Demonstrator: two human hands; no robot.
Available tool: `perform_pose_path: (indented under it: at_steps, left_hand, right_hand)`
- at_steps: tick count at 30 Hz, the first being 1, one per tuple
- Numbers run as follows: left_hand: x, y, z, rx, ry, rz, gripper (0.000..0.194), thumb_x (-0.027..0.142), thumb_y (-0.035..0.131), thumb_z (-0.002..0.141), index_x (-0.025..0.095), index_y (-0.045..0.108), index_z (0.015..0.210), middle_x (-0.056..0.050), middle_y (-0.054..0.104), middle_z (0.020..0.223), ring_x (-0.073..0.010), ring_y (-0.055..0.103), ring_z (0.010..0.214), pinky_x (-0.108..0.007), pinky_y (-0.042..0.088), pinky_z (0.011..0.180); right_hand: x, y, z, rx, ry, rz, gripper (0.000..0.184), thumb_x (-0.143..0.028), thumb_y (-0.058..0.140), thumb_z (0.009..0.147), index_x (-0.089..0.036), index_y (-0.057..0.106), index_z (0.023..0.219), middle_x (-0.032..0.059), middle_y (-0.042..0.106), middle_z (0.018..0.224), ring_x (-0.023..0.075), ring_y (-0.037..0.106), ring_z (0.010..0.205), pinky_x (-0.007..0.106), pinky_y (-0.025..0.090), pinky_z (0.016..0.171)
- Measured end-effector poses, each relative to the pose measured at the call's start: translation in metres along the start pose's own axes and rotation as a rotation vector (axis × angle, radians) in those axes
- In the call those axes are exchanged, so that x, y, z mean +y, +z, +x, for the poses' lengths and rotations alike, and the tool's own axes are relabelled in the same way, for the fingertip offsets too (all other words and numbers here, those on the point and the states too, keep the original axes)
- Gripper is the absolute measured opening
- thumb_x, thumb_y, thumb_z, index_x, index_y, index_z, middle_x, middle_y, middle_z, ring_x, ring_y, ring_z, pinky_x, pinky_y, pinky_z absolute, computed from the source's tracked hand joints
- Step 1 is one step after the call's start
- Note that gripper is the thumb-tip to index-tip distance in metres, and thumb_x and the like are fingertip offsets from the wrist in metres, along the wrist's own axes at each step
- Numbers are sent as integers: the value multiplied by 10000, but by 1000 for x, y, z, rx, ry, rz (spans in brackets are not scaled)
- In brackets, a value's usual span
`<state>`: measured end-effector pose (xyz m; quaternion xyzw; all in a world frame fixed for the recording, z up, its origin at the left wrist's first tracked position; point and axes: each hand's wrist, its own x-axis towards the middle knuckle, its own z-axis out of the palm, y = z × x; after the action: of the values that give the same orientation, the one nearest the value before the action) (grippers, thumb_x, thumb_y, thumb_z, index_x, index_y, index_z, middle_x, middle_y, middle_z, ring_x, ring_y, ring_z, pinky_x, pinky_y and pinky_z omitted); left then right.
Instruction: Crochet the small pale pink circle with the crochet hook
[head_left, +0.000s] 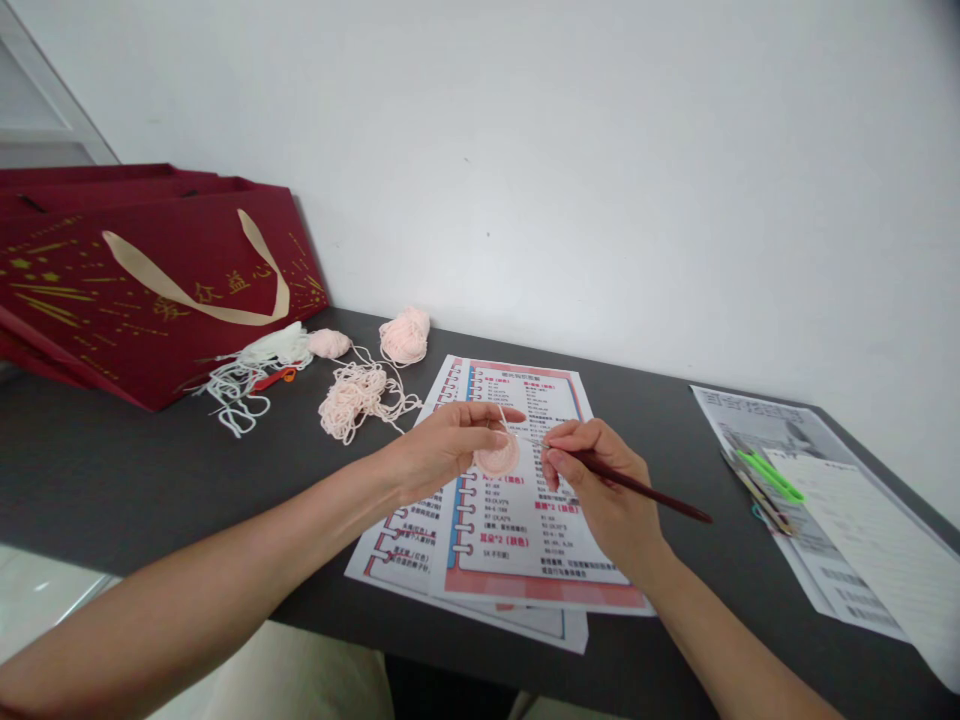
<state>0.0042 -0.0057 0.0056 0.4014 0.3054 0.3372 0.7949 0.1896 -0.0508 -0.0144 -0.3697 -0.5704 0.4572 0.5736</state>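
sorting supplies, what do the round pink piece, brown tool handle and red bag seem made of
Round pink piece: soft, matte yarn, fibre unclear, from its ringed, stitched texture.
Brown tool handle: varnished wood or plastic, judging by its smooth, dark surface.
Red bag: probably stiff, matte paper, given flat panels and crisp edges.

Got 1 little pale pink crochet disc [498, 457], round and pretty flat, pinched near its top by the left hand [442, 442]. The crochet hook [649, 488] is dark reddish-brown, slanting through the right hand [606, 482], skinny end aimed at the disc.
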Motion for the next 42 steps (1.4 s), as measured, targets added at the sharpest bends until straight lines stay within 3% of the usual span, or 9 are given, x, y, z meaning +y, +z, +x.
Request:
perform_pose_path:
  at_steps: [3,8,15,22,27,31,37,40,42]
  left_hand:
    - [0,-2,0,-31,-6,21,301,145,702,702,112,673,1000,-12,644,734,-86,566,642,-238,407,662]
    - [4,-3,0,-62,-37,27,294,137,701,707,111,673,999,-6,635,715,-83,563,626,-234,409,643]
    - [10,-4,-3,-125,-59,32,277,129,684,730,97,665,1004,-14,652,696,-80,577,601,-211,402,593]
    - [14,-9,-3,-169,-134,17,291,116,692,704,85,682,994,-20,642,706,-86,574,605,-210,408,584]
    - [19,-12,-5,-234,-202,58,274,117,686,702,105,697,975,-29,657,741,-90,570,621,-217,428,607]
    - [20,-9,-7,-237,-130,173,267,132,678,714,122,694,981,-12,637,720,-86,543,613,-212,398,579]
    - [8,-2,-6,-73,149,374,208,163,653,752,163,666,960,20,581,735,-91,528,681,-236,382,651]
    - [1,2,-4,0,225,403,70,172,645,754,151,631,819,21,560,752,-91,517,690,-248,382,671]
    - [-2,4,-4,31,236,399,82,189,655,743,146,585,739,15,558,772,-96,516,696,-257,385,676]
  right_hand:
    - [-3,-1,0,-14,30,72,66,-175,623,833,-226,605,796,-15,588,804,85,533,550,245,405,497]
    - [-8,-5,1,-58,-16,-73,97,-133,654,803,-221,618,790,-10,597,831,86,549,583,245,440,525]
    - [-8,-8,4,-97,47,118,66,-171,631,835,-229,623,805,-15,591,778,91,551,559,242,428,495]
    - [-20,-11,3,-147,-14,-104,95,-134,661,791,-224,644,768,5,620,834,94,555,586,238,449,500]
    - [-22,-12,6,-166,77,49,80,-174,714,746,-217,650,727,5,636,811,105,566,549,256,455,480]
    - [-20,-10,8,-129,191,258,98,-206,729,724,-194,635,701,6,640,739,110,555,510,240,425,426]
    - [-18,-3,9,-81,328,379,85,-174,682,760,-183,616,706,-9,630,650,89,533,504,204,432,440]
    - [-17,3,8,-28,331,371,92,-203,686,756,-189,603,717,-16,617,639,101,539,531,223,470,469]
    - [-16,4,7,2,292,343,88,-211,672,770,-194,597,728,-19,613,651,105,544,545,235,482,490]
